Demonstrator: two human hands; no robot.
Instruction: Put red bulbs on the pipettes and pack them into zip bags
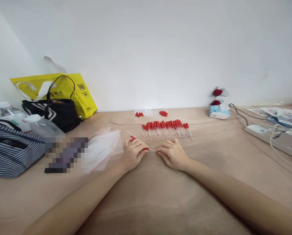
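My left hand (135,152) pinches a small red rubber bulb (145,149), mostly covered by the fingers. From it a thin clear tube runs across to my right hand (172,153), whose fingertips are closed on the tube's other end. Together they look like a dropper (153,150). Another red bulb (132,138) shows at the back of my left hand, and a clear tube (130,134) lies close to it. Just beyond both hands, a row of red-bulbed droppers (164,125) lies side by side, tubes toward me.
Clear zip bags (103,148) lie left of my hands, near a pixelated dark object (67,155). Loose red bulbs (163,113) rest near the wall. Bags and bottles (45,125) crowd the left; a tissue pack (219,111) and power strip (270,135) sit right.
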